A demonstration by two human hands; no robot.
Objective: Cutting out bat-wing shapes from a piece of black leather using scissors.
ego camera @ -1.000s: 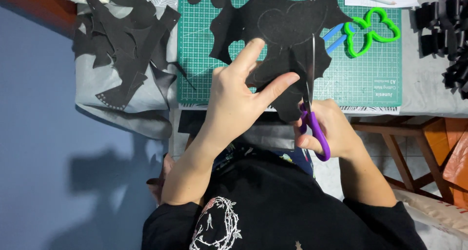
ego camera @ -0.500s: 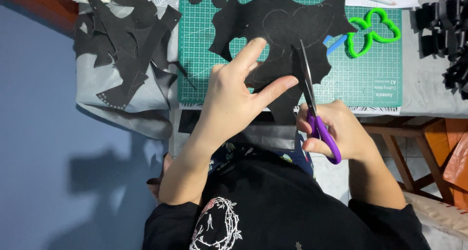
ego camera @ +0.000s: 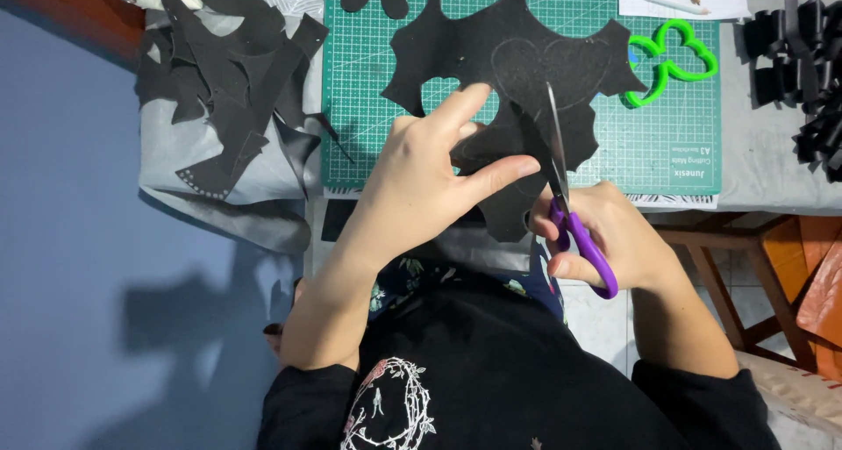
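Scissors (ego camera: pixel 570 204) with purple handles sit in the right hand (ego camera: pixel 614 239), just right of the frame's centre, the fingers closed through the loops and the blades pointing up the frame into a sheet of black felt (ego camera: pixel 517 73). The blades look nearly together, their tips lying on the felt close to a faint heart outline drawn on it. The left hand (ego camera: pixel 421 178) rests at the centre of the frame, pressed onto the lower part of the same felt, its fingers spread and the forefinger and middle finger stretched toward the blades; it pins the sheet flat rather than closing round it. The felt has ragged, scalloped edges and a hole cut in its left part, and it lies across a green cutting mat (ego camera: pixel 368 90) that fills the upper middle of the frame. A green cookie cutter (ego camera: pixel 671 64) with rounded lobes lies on the mat at the upper right, just beside the felt's right edge. Black offcuts (ego camera: pixel 228 82) are heaped on grey cloth at the upper left, well apart from both hands. More black pieces (ego camera: pixel 798 73) are stacked at the far right edge.
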